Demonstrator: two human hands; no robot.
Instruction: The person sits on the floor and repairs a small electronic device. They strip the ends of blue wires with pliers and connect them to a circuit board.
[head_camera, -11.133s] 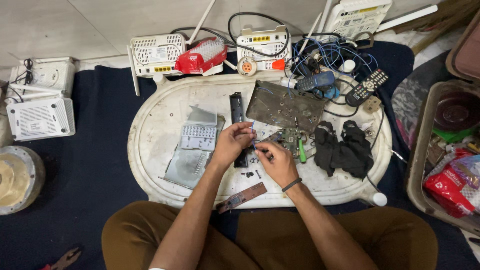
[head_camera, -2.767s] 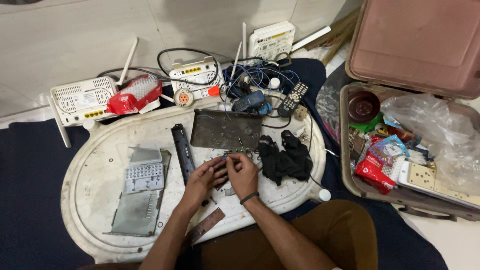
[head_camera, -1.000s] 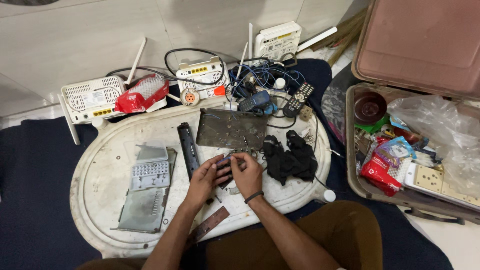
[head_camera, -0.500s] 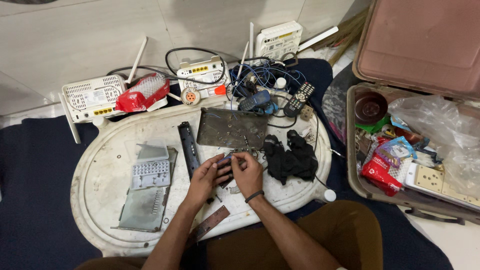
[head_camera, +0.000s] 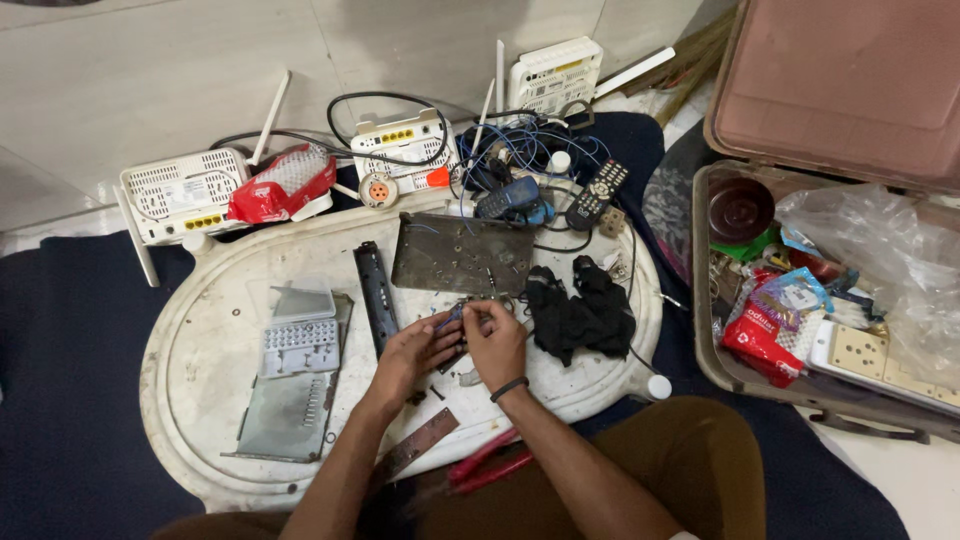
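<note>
Red-handled pliers (head_camera: 487, 466) lie at your knee on the tray's near rim (head_camera: 300, 490), liable to slide off. Your left hand (head_camera: 418, 350) and right hand (head_camera: 497, 340) together pinch a small metal part (head_camera: 462, 312) above the white tray; it is too small to identify, and a slip would likely lose it among the loose screws on the metal plate (head_camera: 460, 253) beyond. Farther off, tangled cables (head_camera: 520, 150) could snag a reach.

Both forearms rise from the lower frame to its centre, where the left hand (head_camera: 418, 350) and right hand (head_camera: 497, 340) (wrist banded) meet, fingertips pinched together.
</note>
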